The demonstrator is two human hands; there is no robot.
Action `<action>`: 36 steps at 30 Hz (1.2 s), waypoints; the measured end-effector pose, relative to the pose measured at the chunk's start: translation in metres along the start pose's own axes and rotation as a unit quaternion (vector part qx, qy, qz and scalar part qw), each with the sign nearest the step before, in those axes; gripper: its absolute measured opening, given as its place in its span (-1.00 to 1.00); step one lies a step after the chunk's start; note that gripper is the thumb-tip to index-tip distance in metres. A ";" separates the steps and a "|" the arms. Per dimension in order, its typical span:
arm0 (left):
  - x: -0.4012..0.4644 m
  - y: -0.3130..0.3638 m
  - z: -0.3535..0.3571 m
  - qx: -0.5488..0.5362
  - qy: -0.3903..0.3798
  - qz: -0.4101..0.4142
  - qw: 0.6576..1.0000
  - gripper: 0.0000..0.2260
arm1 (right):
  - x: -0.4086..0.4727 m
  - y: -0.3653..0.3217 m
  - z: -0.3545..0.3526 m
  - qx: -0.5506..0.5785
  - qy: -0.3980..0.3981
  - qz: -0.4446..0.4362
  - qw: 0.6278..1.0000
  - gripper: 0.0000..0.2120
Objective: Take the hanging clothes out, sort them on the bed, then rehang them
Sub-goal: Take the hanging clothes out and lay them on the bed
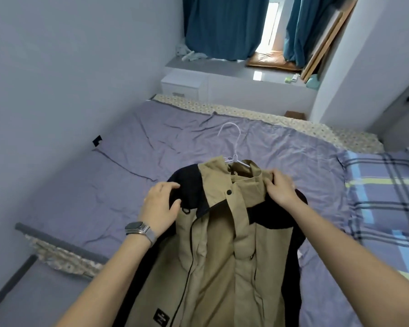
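Observation:
A tan and black jacket [224, 244] is held up over the bed [99, 185], still on a white hanger [233, 147] whose hook sticks out above the collar. My left hand [159, 206] grips the jacket's black left shoulder, thumb curled over the fabric. On the other side my right hand [281, 185] grips the right shoulder beside the tan collar. The jacket's lower part runs out of the bottom of the view.
The bed has a wrinkled purple sheet and a plaid pillow [385, 199] at the right. A white nightstand [183, 84] and a window ledge with blue curtains [222, 27] stand beyond the bed. Walls close in on the left and right.

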State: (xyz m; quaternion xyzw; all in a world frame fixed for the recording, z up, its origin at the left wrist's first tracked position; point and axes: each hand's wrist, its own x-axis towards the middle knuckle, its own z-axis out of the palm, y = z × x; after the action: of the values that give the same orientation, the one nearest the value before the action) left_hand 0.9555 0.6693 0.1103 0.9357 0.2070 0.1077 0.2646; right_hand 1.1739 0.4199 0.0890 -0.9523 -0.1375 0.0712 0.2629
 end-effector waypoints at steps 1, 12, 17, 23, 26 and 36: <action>-0.004 -0.008 0.014 -0.012 -0.016 -0.022 1.000 -0.69 | 0.019 0.009 0.011 -0.044 -0.023 0.009 0.999 -0.66; -0.028 -0.034 0.113 -0.085 -0.142 -0.223 0.961 -0.83 | -0.031 0.102 0.126 0.083 -0.307 0.104 0.942 -0.78; -0.049 -0.025 0.176 -0.081 -0.230 -0.258 0.935 -0.72 | -0.091 0.129 0.179 0.081 -0.410 0.199 0.886 -0.55; -0.040 -0.045 0.221 -0.107 -0.218 -0.276 0.930 -0.78 | -0.020 0.081 0.214 0.005 -0.168 0.205 0.964 -0.52; -0.023 -0.057 0.240 -0.103 -0.177 -0.276 0.939 -0.86 | 0.001 0.080 0.231 -0.172 -0.269 0.162 0.934 -0.70; 0.053 -0.075 0.311 -0.106 -0.163 -0.307 0.932 -0.42 | -0.035 0.123 0.257 -0.288 -0.255 0.097 0.918 -0.39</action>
State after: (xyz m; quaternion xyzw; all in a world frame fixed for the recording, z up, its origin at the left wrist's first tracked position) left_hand 1.0741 0.6110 -0.1857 0.7975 0.4260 -0.1116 0.4124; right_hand 1.1142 0.4319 -0.1917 -0.9452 -0.1214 0.2937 -0.0750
